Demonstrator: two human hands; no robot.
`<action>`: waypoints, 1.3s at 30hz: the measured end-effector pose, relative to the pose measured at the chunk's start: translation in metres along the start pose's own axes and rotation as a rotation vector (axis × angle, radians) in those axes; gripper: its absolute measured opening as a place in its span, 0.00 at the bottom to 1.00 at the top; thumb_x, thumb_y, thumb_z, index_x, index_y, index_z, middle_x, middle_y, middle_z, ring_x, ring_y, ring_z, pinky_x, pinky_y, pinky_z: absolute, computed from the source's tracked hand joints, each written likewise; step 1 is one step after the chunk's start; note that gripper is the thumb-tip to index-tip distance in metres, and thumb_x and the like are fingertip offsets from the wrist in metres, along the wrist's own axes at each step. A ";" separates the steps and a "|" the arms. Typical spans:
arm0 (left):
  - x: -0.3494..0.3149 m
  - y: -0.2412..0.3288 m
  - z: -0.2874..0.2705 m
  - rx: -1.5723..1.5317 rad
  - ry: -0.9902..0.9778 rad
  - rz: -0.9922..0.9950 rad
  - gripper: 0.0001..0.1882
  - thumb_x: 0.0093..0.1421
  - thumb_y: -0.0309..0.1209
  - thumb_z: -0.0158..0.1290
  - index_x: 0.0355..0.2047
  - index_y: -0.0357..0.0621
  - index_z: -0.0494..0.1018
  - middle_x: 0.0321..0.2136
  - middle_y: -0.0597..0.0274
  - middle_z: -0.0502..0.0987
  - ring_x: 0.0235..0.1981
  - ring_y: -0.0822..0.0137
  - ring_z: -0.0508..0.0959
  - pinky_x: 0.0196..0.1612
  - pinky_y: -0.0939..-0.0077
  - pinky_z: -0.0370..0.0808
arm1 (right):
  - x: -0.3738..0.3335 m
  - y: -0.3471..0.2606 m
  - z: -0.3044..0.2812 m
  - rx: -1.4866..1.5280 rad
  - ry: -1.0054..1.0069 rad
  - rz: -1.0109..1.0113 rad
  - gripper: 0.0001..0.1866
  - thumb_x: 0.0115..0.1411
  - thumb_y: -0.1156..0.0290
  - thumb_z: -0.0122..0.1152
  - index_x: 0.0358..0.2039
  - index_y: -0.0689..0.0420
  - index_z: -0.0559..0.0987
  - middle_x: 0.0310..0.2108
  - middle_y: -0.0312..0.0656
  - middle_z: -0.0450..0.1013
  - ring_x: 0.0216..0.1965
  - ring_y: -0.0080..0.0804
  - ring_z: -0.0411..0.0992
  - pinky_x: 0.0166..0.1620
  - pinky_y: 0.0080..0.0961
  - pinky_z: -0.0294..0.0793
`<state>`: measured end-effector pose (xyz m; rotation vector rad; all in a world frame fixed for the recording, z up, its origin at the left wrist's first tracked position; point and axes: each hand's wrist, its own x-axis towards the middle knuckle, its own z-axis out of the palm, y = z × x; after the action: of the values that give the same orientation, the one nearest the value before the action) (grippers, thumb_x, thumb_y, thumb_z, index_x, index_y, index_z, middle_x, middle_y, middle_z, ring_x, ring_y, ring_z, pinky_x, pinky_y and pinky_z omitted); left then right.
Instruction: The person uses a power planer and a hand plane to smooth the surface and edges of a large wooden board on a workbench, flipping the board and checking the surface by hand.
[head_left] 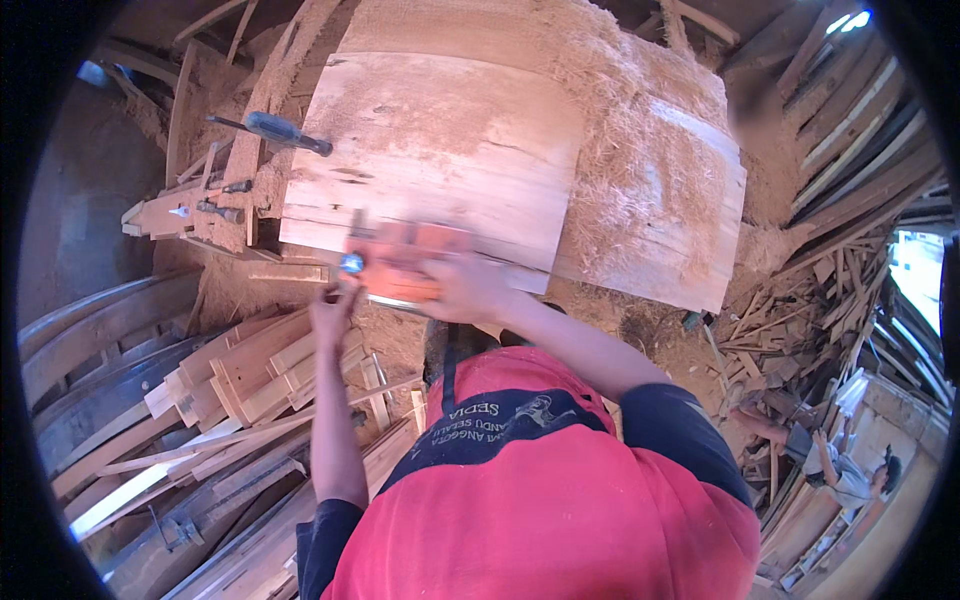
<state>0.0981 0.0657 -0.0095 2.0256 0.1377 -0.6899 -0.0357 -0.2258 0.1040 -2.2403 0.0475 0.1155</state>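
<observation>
An orange electric planer [400, 262], smeared by motion, is over the near edge of a pale wooden board [450, 130]. My right hand [470, 290] wraps its handle from the right side. At the tool's left end, by a blue round part [352, 262], the fingers of my left hand [332, 308] are drawn together against the planer; their exact hold is blurred. Across the board's left edge lies a blue-handled tool [280, 130] like a screwdriver, its thin shaft pointing left.
Wood shavings [640, 130] heap over the boards' right side. Stacked planks [250, 370] lie at lower left, with a clamp-like metal piece [178, 530] nearby. Offcuts [790, 340] pile up at right. Small tools [222, 210] rest on a left-hand ledge. Another person [840, 470] is at lower right.
</observation>
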 end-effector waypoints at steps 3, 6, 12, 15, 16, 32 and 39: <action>-0.072 0.013 0.100 0.094 -0.109 0.011 0.32 0.48 0.51 0.72 0.37 0.36 0.72 0.25 0.60 0.77 0.25 0.72 0.75 0.27 0.75 0.74 | -0.107 0.051 -0.050 -0.101 0.034 0.053 0.21 0.48 0.54 0.73 0.37 0.55 0.79 0.32 0.48 0.76 0.35 0.52 0.77 0.39 0.45 0.78; -0.138 0.039 0.189 0.090 -0.134 0.147 0.39 0.42 0.58 0.73 0.35 0.35 0.71 0.26 0.60 0.74 0.27 0.66 0.74 0.30 0.70 0.73 | -0.194 0.084 -0.101 -0.088 0.108 0.077 0.22 0.45 0.58 0.75 0.39 0.53 0.82 0.37 0.48 0.79 0.37 0.51 0.79 0.40 0.41 0.79; -0.152 0.052 0.208 0.216 -0.206 0.109 0.41 0.41 0.61 0.72 0.33 0.34 0.70 0.25 0.56 0.74 0.27 0.62 0.74 0.32 0.66 0.74 | -0.222 0.098 -0.113 -0.049 0.085 0.123 0.22 0.43 0.61 0.77 0.39 0.55 0.82 0.37 0.49 0.79 0.38 0.51 0.79 0.41 0.40 0.79; -0.131 0.034 0.180 0.157 -0.119 0.141 0.40 0.42 0.58 0.73 0.34 0.33 0.70 0.27 0.56 0.75 0.29 0.64 0.75 0.33 0.68 0.74 | -0.183 0.080 -0.094 -0.046 0.070 0.115 0.22 0.44 0.60 0.76 0.39 0.55 0.82 0.36 0.50 0.79 0.37 0.51 0.79 0.40 0.41 0.79; -0.122 0.035 0.167 0.096 -0.085 0.125 0.39 0.42 0.57 0.74 0.35 0.33 0.71 0.28 0.57 0.76 0.29 0.65 0.76 0.32 0.70 0.74 | -0.167 0.072 -0.086 -0.040 0.057 0.119 0.22 0.45 0.59 0.76 0.39 0.56 0.82 0.36 0.51 0.79 0.37 0.52 0.79 0.39 0.41 0.79; 0.056 0.002 -0.096 -0.085 0.220 0.014 0.40 0.48 0.52 0.73 0.47 0.26 0.74 0.32 0.55 0.81 0.31 0.71 0.79 0.37 0.77 0.76 | 0.112 -0.064 0.053 0.012 -0.004 -0.030 0.21 0.51 0.55 0.66 0.38 0.58 0.79 0.34 0.56 0.78 0.38 0.55 0.78 0.42 0.48 0.78; 0.118 -0.014 -0.189 -0.039 0.368 0.077 0.22 0.63 0.42 0.63 0.45 0.35 0.77 0.36 0.63 0.80 0.35 0.74 0.77 0.37 0.80 0.75 | 0.211 -0.104 0.109 0.072 -0.055 -0.068 0.21 0.50 0.55 0.66 0.36 0.60 0.80 0.33 0.55 0.79 0.38 0.54 0.79 0.43 0.46 0.78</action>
<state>0.2700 0.2080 -0.0099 2.0907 0.2831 -0.2588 0.1750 -0.0744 0.0961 -2.1632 -0.0536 0.1359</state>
